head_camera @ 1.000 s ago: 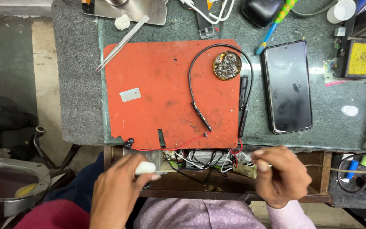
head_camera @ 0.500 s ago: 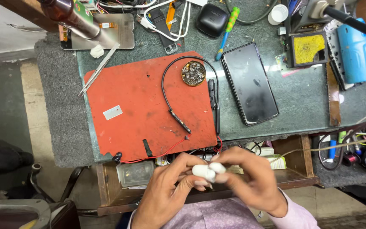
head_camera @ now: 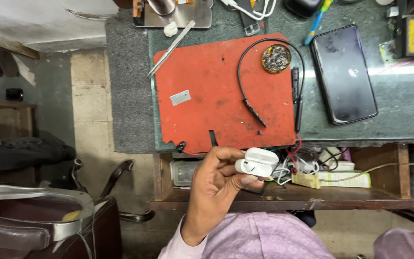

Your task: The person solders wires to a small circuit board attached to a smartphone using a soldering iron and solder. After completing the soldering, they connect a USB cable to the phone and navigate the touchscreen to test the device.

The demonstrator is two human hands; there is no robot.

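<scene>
Half a second before, both hands had held the small white case together. Now only the left hand held the white earbud case, and its lid stood open. The fingers were wrapped tight around it, above the open drawer at the front of the bench. The right hand had gone out of sight. The black neckband earphones lay on the red mat.

I can't see my right hand anywhere, my left hand covers the underside of the white earbud case (its lid seam is too small to judge), and the top edge crops the blue pen.
</scene>
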